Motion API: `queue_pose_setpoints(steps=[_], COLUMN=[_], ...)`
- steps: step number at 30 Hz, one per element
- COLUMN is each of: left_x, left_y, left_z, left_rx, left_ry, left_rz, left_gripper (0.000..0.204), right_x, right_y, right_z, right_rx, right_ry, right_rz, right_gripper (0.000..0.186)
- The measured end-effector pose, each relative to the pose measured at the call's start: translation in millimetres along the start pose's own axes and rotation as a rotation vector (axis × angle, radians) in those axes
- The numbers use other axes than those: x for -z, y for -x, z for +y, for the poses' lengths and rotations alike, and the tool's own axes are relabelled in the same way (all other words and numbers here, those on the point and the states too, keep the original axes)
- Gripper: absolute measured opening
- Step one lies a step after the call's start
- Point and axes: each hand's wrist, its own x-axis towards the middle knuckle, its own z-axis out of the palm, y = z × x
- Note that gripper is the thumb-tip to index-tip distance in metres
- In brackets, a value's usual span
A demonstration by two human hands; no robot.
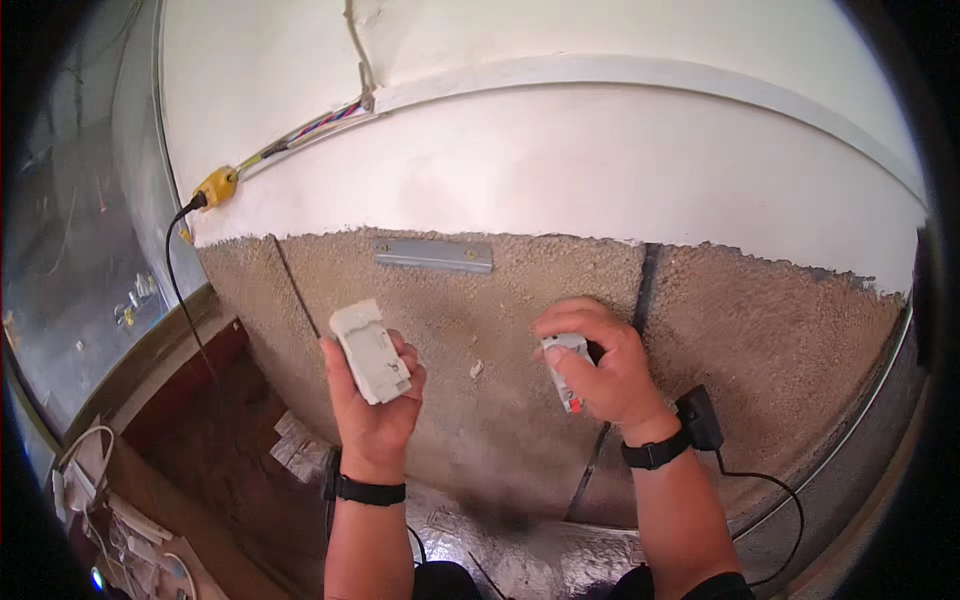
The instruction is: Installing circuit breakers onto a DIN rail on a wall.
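My left hand [378,420] is closed around an off-white, block-shaped plastic device [370,355], which looks like a modular circuit breaker. Its broad face points up, and its exact kind is unclear. To the right, my right hand [610,365] grips a small light-grey circuit breaker [567,368] with a red part at its lower end. Thumb and fingers hide some of it. The two devices are apart. Ahead of my hands, a short grey metal mounting rail [432,255] is fixed to the rough brown wall surface [480,310] with screws.
Far left, a yellow connector [215,187] joins twisted coloured wires [320,124] to a black cable [170,265]. White cables and plastic trunking pieces [140,520] lie at the lower left. A foil-like piece [300,447] sits beside my left forearm. Silvery foil [530,560] covers the surface nearest me.
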Motion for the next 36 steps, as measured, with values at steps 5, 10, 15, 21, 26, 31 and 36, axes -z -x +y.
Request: queue_pose_setpoints(steps=[5, 10, 15, 21, 26, 31, 36], left_x=[3, 7, 18, 17, 16, 11, 13], left_y=[15, 20, 18, 6, 1, 2, 5], left_z=[-7, -8, -5, -12, -8, -9, -10], left_rx=[0.075, 0.06, 0.087, 0.063, 0.053, 0.069, 0.096], left_ry=[0.061, -0.06, -0.058, -0.148, -0.228, -0.211, -0.164], left_rz=[-0.038, -0.101, -0.088, -0.05, -0.035, -0.035, -0.034], left_gripper=[0.066, 0.068, 0.065, 0.062, 0.062, 0.062, 0.061], right_x=[-7, -16, -32, -69, -92, -91, -95], right_y=[-1, -1, 1, 4, 0, 0, 4], right_z=[-3, -10, -13, -26, -26, -34, -38], right_rx=[-0.017, 0.013, -0.008, 0.123, 0.132, 0.173, 0.144], right_ry=[0.027, 0.205, 0.311, 0.467, 0.416, 0.441, 0.402], right_rz=[0.044, 0.083, 0.115, 0.021, 0.007, -0.03, -0.072], right_gripper=[0.018, 0.02, 0.021, 0.025, 0.031, 0.04, 0.045])
